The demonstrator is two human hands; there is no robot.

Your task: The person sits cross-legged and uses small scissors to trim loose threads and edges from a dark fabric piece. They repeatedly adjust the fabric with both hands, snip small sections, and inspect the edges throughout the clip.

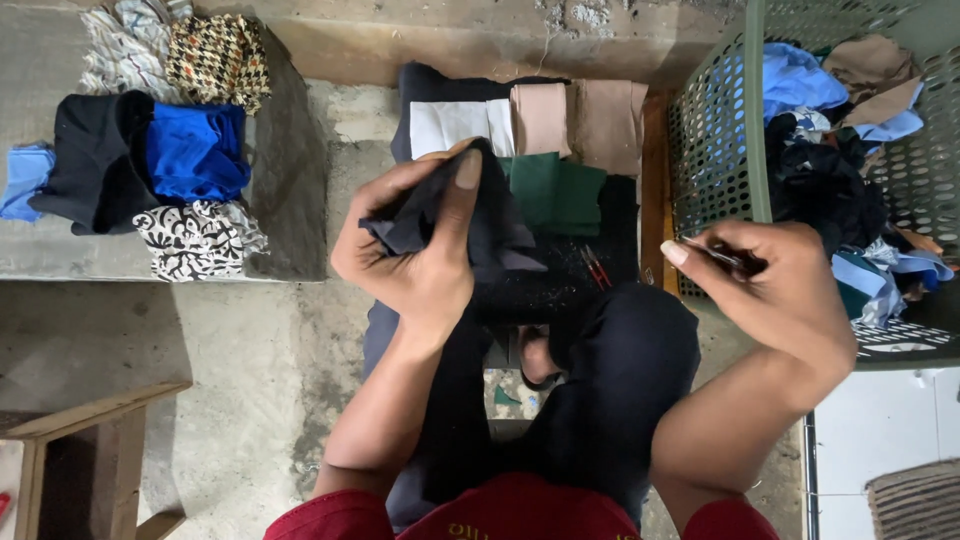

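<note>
- Two hands are up in the middle of the frame, with a small gap between them.
- The left hand (420, 250) is shut tight around a dark cloth piece (480, 225). The thumb presses on top of it.
- The cloth piece sits bunched in that hand and hangs a little to the right, toward the other hand.
- The right hand (780, 290) is at the right of the middle. Its fingers are pinched on a small dark tool (725, 257). The thin tip points left, at the cloth.
- So the cloth lies just to the left of the tool tip, and the left hand is the nearer one.
- Folded cloth pieces (560, 150) in white, tan and green lie on a dark mat just above the hands.
- A green basket (715, 140) stands at the upper right. It is full of mixed cloth scraps (830, 170) in blue, black and brown.
- More folded cloths (150, 160) sit on a grey step at the upper left.
</note>
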